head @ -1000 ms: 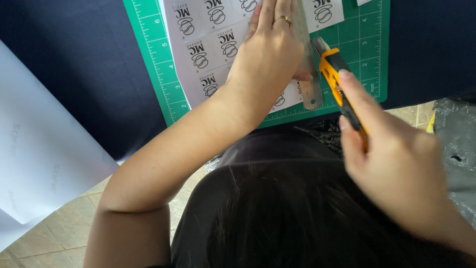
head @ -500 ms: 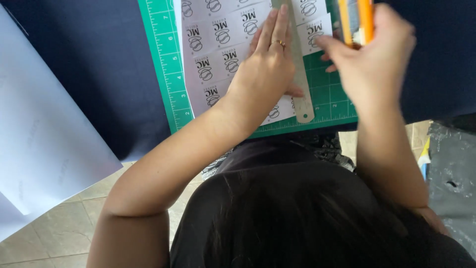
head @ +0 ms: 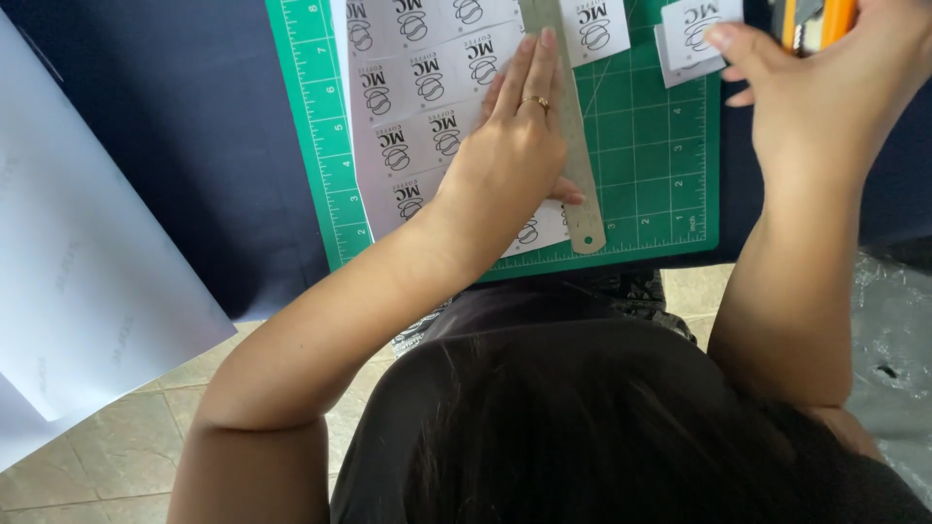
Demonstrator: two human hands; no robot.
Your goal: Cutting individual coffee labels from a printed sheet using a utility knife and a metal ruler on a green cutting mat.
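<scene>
Left hand [head: 510, 155] flat, fingers together, pinning ruler [head: 568, 146] on label sheet [head: 417, 107] over green mat [head: 650, 165] as cutting guide. Right hand [head: 825, 87] clamped on orange knife [head: 815, 17], fingertips near cut labels [head: 694, 34].

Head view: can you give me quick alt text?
The left hand presses a metal ruler onto a white sheet of printed labels on a green cutting mat. The right hand holds an orange utility knife and touches cut labels.
</scene>
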